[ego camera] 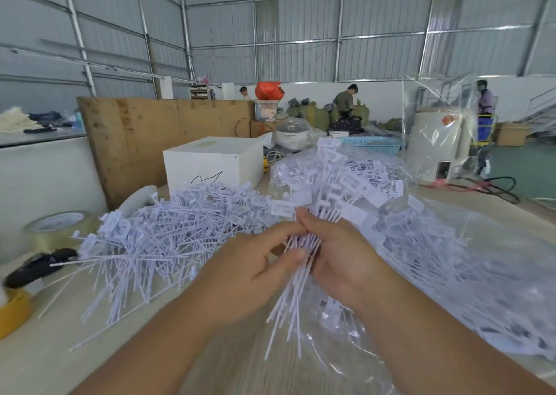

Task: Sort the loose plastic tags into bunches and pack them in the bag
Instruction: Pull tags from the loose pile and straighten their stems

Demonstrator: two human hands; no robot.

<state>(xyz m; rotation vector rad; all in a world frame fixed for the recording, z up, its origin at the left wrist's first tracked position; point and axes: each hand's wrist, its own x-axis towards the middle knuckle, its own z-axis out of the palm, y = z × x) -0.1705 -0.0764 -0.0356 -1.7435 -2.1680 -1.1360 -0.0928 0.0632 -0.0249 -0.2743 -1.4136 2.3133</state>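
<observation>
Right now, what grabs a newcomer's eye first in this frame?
Both hands, the left hand and the right hand, grip one bunch of white tags at centre, stems fanning toward the camera. Left of them sprawls a big loose pile of tags on the table; to the right, a clear bag already holds many more.

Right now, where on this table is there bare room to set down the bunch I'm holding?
Bare wood shows at the near left, between the loose tag pile, the yellow tape roll and your left hand. The strip below the bunch is partly free. Crowded: the middle under loose tags, and the right under the clear bag.
</observation>
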